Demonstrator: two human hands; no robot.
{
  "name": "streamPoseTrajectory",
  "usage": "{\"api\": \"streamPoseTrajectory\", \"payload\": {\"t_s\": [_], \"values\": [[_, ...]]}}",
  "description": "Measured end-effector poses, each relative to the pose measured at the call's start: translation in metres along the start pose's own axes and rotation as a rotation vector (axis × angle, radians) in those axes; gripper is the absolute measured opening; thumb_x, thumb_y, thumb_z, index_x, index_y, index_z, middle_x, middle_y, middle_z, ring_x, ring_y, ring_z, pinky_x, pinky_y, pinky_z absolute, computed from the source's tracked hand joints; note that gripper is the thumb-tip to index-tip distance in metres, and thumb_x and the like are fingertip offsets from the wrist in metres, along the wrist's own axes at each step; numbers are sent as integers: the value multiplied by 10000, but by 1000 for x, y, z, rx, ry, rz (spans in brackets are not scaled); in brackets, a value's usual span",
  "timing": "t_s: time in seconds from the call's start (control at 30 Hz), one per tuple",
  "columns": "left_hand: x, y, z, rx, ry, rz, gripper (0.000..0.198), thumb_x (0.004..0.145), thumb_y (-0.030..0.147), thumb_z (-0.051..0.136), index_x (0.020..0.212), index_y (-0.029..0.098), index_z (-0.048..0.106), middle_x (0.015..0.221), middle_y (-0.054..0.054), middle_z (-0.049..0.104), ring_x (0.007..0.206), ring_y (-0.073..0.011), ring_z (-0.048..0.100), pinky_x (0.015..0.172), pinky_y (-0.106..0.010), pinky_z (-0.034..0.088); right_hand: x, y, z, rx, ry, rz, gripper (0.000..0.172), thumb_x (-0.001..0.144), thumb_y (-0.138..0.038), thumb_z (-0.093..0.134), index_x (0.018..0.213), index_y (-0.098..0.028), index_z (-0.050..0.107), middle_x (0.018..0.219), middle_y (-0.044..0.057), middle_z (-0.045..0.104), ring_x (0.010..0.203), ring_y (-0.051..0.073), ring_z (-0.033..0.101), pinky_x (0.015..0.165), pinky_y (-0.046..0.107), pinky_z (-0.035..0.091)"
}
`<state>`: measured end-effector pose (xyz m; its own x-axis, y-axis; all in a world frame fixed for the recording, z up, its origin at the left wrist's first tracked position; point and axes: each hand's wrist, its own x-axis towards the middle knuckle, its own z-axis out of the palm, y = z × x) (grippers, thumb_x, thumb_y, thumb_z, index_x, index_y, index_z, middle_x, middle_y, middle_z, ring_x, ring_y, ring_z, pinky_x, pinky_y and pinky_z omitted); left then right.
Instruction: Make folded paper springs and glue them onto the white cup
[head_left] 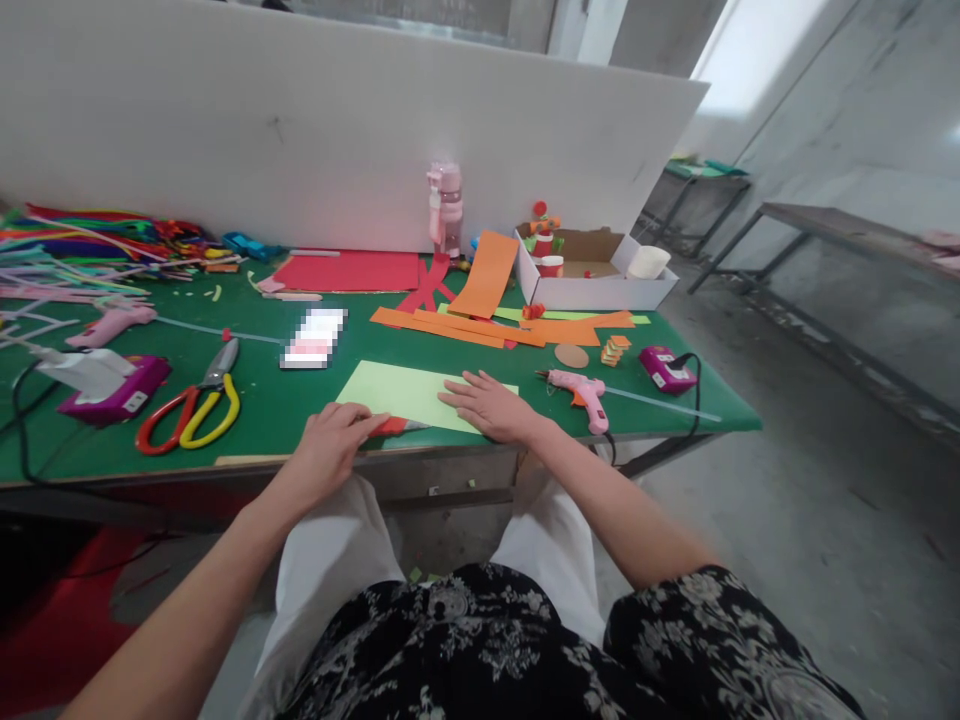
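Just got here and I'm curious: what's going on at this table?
A person's right hand lies flat on a pale-green paper sheet on the green-topped table. Their left hand is at the sheet's near edge, by a red-and-grey tool; whether it grips that is unclear. A pink plastic glue gun lies to the right.

Black, grey-flowered top (480, 650); loose right sleeve (712, 630), same pattern; white trousers (326, 560); hands (335, 437) bare.

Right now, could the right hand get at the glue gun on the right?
Probably yes: the right hand lies flat on the green paper, and only table top shows between it and that glue gun.
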<state>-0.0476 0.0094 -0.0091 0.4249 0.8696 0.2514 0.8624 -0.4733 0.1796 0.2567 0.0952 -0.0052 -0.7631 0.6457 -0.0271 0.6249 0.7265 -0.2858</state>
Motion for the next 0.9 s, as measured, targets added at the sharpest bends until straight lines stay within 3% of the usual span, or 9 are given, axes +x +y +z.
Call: {"api": "streamPoseTrajectory", "payload": {"t_s": [0.17,0.4,0.67,0.9], "values": [[3,3,1,14,-6,21,554,850,62,348,1259,260,664,1120,-111,644,983,-258,543,746,-354,410,1,-1,0,-15,-6,-1,508,1058,-376,273,1542,-289,399,1616,-9,362,1533,296,211,1240,532,170],[0,-21,-6,14,6,-3,481,919,148,325,1251,229,664,1088,-130,645,969,-284,549,739,-387,418,25,-20,3,-11,22,104,515,1057,-395,276,1547,-284,392,1618,7,360,1526,327,224,1230,568,182],[7,-20,-5,-7,-2,31,483,944,159,293,1268,237,643,1084,-106,646,966,-277,553,741,-385,415,-14,8,-6,-12,3,106,515,1055,-404,269,1545,-300,393,1616,-1,363,1532,306,212,1231,557,175],[8,-16,-3,-34,-21,36,505,894,131,339,1258,262,664,1103,-115,643,970,-273,557,778,-392,444,-14,8,-1,-39,23,99,516,1053,-403,253,1544,-322,390,1605,-14,381,1526,301,237,1226,567,196]]}}
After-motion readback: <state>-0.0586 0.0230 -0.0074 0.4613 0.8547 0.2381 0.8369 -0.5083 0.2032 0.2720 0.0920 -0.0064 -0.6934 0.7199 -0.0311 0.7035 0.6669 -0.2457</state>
